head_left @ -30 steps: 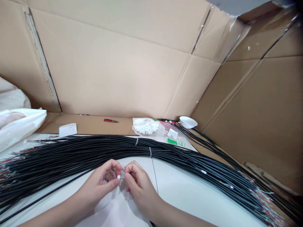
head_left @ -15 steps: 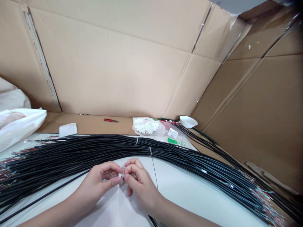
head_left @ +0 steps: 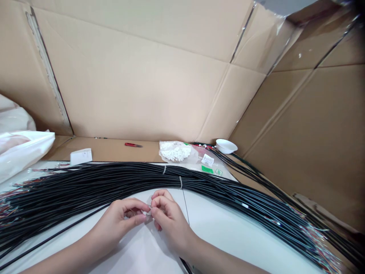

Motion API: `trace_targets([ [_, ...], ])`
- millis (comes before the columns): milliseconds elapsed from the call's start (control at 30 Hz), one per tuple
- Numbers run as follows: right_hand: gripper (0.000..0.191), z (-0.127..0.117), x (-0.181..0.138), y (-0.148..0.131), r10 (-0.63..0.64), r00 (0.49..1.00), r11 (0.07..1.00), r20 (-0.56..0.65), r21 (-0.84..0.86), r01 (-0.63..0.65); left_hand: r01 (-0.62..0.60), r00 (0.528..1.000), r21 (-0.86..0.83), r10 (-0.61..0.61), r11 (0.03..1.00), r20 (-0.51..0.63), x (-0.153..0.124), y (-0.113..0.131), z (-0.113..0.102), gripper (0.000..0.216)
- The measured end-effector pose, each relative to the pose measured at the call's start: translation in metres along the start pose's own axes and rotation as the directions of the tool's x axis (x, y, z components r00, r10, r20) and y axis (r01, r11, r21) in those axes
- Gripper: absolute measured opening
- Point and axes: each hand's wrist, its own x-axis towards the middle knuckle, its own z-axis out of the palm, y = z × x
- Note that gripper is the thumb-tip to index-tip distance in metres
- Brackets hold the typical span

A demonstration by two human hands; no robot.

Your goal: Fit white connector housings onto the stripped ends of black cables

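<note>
My left hand (head_left: 119,222) and my right hand (head_left: 168,219) meet fingertip to fingertip over the white table (head_left: 228,236). Both are pinched shut on a tiny pale connector piece with thin wire ends (head_left: 148,214); it is too small to see clearly. Just beyond my fingers lies a thick bundle of black cables (head_left: 94,182), bound by two small ties and fanning out to coloured wire ends at both sides. A single black cable (head_left: 54,238) runs from my left hand toward the lower left.
Cardboard walls (head_left: 142,83) enclose the table at the back and right. By the back wall lie a clear bag of white connectors (head_left: 175,152), a white bowl (head_left: 226,145), red snips (head_left: 132,145) and a white card (head_left: 81,156). A white plastic bag (head_left: 19,152) sits at far left.
My hands have drawn slightly closer together and lower; the small white piece visible between the fingertips a second ago is now mostly covered by them.
</note>
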Motion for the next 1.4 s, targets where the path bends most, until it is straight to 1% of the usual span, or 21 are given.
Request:
trace_targets([
  [67,0.010,-0.002,0.001,-0.005,0.023,1.000,0.999,0.014,-0.029,-0.023,0.007,1.000,-0.019,-0.007,1.000,-0.001,0.000,0.002,0.001,0.014],
  [233,0.013,-0.007,0.002,-0.021,0.048,0.998,0.980,0.049,-0.195,-0.038,-0.002,1.000,-0.056,0.001,0.998,-0.017,-0.002,0.005,0.002,0.015],
  [367,0.013,-0.009,0.003,-0.027,0.074,0.996,0.966,0.051,-0.252,-0.058,0.048,0.997,-0.164,-0.056,0.985,-0.048,-0.002,0.000,0.002,0.012],
  [500,0.013,-0.009,0.004,-0.025,0.088,0.993,0.969,0.079,-0.237,-0.067,0.069,0.996,-0.243,-0.082,0.968,-0.044,-0.001,-0.007,0.001,0.012],
  [633,0.013,-0.009,0.005,-0.021,0.095,0.992,0.974,0.088,-0.216,-0.074,0.078,0.994,-0.257,-0.094,0.963,-0.051,0.000,-0.009,0.000,0.013],
  [1000,0.010,-0.008,0.005,-0.020,0.146,0.983,0.977,0.114,-0.175,-0.125,0.085,0.996,-0.337,-0.094,0.938,-0.011,-0.001,-0.010,-0.001,0.012],
  [1200,0.008,-0.008,0.005,-0.017,0.112,0.989,0.981,0.098,-0.171,-0.094,0.086,0.996,-0.377,-0.093,0.922,0.002,0.001,-0.009,-0.001,0.012],
  [1400,0.009,-0.006,0.002,-0.022,0.092,0.993,0.977,0.075,-0.200,-0.076,0.093,0.995,-0.383,-0.095,0.919,0.013,0.001,-0.009,-0.001,0.012],
])
